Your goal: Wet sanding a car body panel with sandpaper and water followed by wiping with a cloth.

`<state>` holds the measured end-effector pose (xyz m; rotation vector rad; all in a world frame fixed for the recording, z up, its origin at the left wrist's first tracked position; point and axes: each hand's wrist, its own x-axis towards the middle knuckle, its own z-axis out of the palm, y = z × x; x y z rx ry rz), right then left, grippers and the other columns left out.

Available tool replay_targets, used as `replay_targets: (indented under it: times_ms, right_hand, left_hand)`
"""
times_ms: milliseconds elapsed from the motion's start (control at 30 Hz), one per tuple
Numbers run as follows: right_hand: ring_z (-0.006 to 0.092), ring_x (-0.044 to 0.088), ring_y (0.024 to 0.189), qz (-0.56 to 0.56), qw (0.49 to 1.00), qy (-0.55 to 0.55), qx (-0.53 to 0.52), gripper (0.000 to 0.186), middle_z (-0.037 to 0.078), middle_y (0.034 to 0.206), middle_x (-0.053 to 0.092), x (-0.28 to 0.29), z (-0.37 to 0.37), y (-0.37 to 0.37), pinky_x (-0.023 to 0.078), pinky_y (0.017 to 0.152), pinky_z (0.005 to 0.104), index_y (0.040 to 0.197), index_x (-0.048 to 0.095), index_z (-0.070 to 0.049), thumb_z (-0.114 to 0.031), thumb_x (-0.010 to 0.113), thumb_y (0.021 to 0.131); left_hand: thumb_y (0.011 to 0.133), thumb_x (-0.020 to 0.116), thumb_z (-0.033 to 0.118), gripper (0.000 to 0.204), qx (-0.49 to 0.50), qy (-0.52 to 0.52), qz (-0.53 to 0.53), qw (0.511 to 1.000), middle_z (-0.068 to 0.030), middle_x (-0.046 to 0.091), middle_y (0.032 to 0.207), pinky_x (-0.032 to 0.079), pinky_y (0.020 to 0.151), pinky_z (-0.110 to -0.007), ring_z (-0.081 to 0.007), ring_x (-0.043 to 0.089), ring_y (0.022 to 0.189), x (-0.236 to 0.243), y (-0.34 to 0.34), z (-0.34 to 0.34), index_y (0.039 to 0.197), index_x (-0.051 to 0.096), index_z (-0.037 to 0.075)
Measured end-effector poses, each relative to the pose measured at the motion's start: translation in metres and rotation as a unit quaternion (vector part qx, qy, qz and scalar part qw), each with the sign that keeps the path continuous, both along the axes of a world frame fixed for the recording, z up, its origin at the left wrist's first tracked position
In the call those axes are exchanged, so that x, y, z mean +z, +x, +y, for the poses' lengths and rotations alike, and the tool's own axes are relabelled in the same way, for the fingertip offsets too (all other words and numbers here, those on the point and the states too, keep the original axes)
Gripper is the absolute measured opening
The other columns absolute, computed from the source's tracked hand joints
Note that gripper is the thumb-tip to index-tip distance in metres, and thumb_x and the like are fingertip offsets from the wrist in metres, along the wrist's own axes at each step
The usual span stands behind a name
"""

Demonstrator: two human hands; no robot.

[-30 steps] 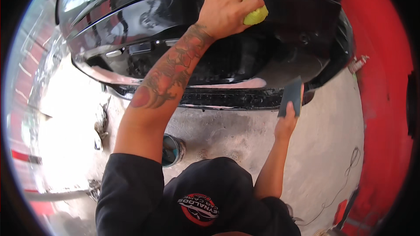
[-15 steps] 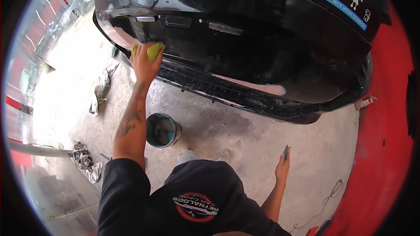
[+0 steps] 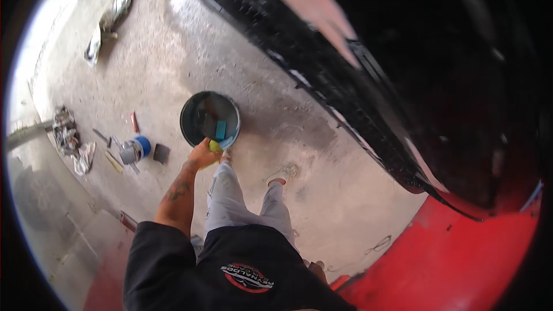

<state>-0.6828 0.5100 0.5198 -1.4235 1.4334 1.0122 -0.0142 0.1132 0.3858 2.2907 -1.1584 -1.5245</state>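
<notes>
Left hand reaching down over the near rim of a dark round bucket, fingers curled shut around a yellow-green sponge held just at that rim. Inside the bucket: dark liquid, with a small teal block standing against the near wall beside the sponge. Bucket standing on the concrete floor, just ahead of the person's feet and near the lower edge of a glossy black car body. Right hand barely showing low beside the dark shirt, mostly hidden; cannot tell how open its fingers are or whether anything is in them. Left of the bucket, on the floor: a small tin with a blue lid lying on its side, contents not visible, a dark square pad just beside it, and crumpled rags further off.
</notes>
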Motion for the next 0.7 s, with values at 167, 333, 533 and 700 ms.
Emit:
replay_targets:
  times_ms: [167, 333, 533, 700]
  right_hand:
    - [0.0351, 0.064, 0.104, 0.099, 0.873, -0.071, -0.472, 0.063, 0.021, 0.12, 0.063, 0.083, -0.07, 0.012, 0.05, 0.087, 0.0478, 0.136, 0.049, -0.001, -0.052, 0.049, 0.1]
    - [0.0208, 0.065, 0.086, 0.278, 0.74, -0.192, -0.582, 0.044, 0.009, 0.102, 0.067, 0.116, -0.227, 0.166, 0.052, 0.072, 0.0395, 0.124, 0.06, -0.003, -0.039, 0.052, 0.101]
    - [0.0157, 0.064, 0.083, 0.276, 0.735, -0.178, -0.594, 0.037, 0.004, 0.1, 0.068, 0.125, -0.209, 0.145, 0.052, 0.072, 0.0333, 0.12, 0.063, -0.002, -0.032, 0.059, 0.099]
    - [0.0156, 0.064, 0.09, 0.233, 0.76, -0.143, -0.589, 0.037, 0.005, 0.104, 0.068, 0.089, -0.21, 0.149, 0.052, 0.075, 0.0341, 0.119, 0.064, -0.001, -0.032, 0.06, 0.098]
  left_hand:
    - [0.078, 0.069, 0.042, 0.055, -0.028, 0.092, 0.005, 0.995, -0.0249, 0.068, 0.114, 0.053, 0.093, -0.048, -0.0419, 0.065, 0.109, -0.141, 0.041, -0.028, 0.118, 0.057, 0.006]
    - [0.084, 0.067, 0.041, 0.06, -0.023, 0.163, -0.042, 0.986, -0.0215, 0.066, 0.122, 0.052, 0.098, -0.047, -0.0385, 0.064, 0.116, -0.279, 0.07, -0.031, 0.133, 0.052, 0.009]
    - [0.087, 0.063, 0.05, 0.069, -0.112, 0.069, -0.204, 0.97, -0.0211, 0.066, 0.122, 0.049, 0.102, -0.045, -0.0373, 0.064, 0.115, -0.418, 0.02, 0.006, 0.14, 0.047, 0.009]
    - [0.088, 0.062, 0.047, 0.061, -0.125, 0.026, -0.296, 0.947, -0.021, 0.069, 0.118, 0.051, 0.097, -0.042, -0.0365, 0.066, 0.112, -0.426, 0.026, 0.011, 0.135, 0.056, 0.008]
